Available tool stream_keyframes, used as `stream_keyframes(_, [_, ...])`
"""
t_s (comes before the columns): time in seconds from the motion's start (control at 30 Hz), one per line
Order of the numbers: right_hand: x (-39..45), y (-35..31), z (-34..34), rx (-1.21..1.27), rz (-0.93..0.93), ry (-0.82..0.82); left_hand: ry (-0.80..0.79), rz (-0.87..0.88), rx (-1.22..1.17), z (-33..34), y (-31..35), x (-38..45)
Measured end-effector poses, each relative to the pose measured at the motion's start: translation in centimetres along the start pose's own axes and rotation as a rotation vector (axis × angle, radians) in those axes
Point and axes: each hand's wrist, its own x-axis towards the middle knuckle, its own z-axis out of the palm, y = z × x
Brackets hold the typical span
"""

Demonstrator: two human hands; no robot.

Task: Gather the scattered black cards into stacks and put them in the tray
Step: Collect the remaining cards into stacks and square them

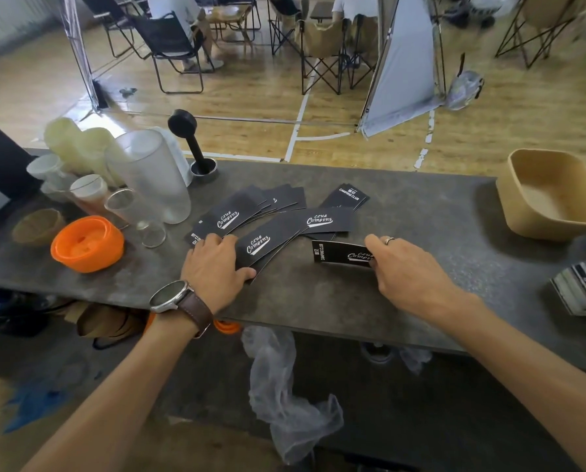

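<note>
Right hand [410, 270] pinching a small stack of black cards [344, 255], long axis crosswise. Left hand [216, 264] flat, pressing on the fanned spread of cards [267, 221] just left of that grip. Tan tray [523, 212] well off to the grip's right, nearer the right hand.

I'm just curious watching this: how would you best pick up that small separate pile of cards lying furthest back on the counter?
Pinch the far pile across its long edges, coming from above: it lies flat, apart from the fanned cards, with both edges apparently free.
</note>
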Motion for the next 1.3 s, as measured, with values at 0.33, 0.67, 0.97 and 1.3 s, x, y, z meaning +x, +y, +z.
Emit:
stream_keyframes(0.33, [-0.3, 0.0, -0.2, 0.035, -0.004, -0.028, 0.176, 0.099, -0.232, -1.2, -1.8, 0.4])
stream_keyframes(0.67, [-0.4, -0.2, -1.1, 0.077, -0.033, -0.072, 0.358, 0.484, -0.404, 0.1, 3.7, -1.6])
stream_keyframes(0.97, [-0.6, 0.3, -0.9, 0.074, -0.075, -0.062, 0.387, 0.521, -0.263, 0.8, 9.3, -0.8])
stream_keyframes(1.3, [-0.1, -0.8, -1.0, 0.027, -0.038, -0.069, 0.143, 0.377, -0.235, 1.4, 8.9, -0.3])
